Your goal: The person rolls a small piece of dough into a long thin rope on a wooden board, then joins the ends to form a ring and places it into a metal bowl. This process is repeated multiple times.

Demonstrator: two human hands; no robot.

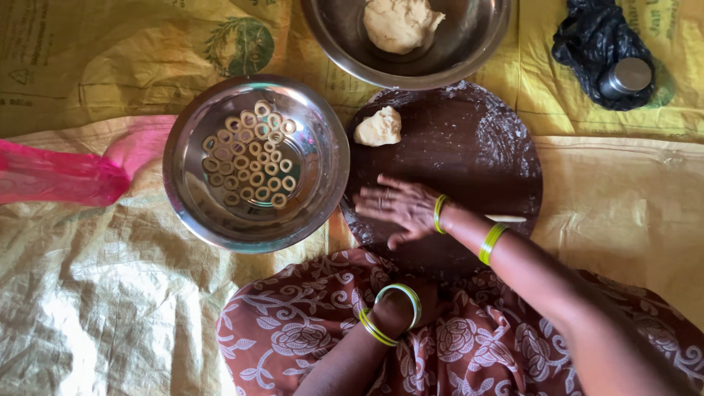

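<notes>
With the right hand (402,209) flat and open on the board (469,158), rolling, the dough strip (506,218) under it could snap if pressed hard; the left hand (396,308), below the board, is hidden.

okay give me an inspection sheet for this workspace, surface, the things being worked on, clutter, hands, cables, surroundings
Surface: round dark board, dusted with flour, lying on yellow woven sacking.
Job's things: small dough lump on the board; thin dough strand showing past the right wrist; steel bowl holding many small dough rings; second steel bowl with a large dough ball.
Clutter: black bag with a steel lidded tin on it; pink plastic at left.
Hands: right hand flat on the board, fingers spread; left hand mostly hidden in the lap, grip unclear.
Cables: nothing seen.
Surroundings: floral brown cloth over the lap.
</notes>
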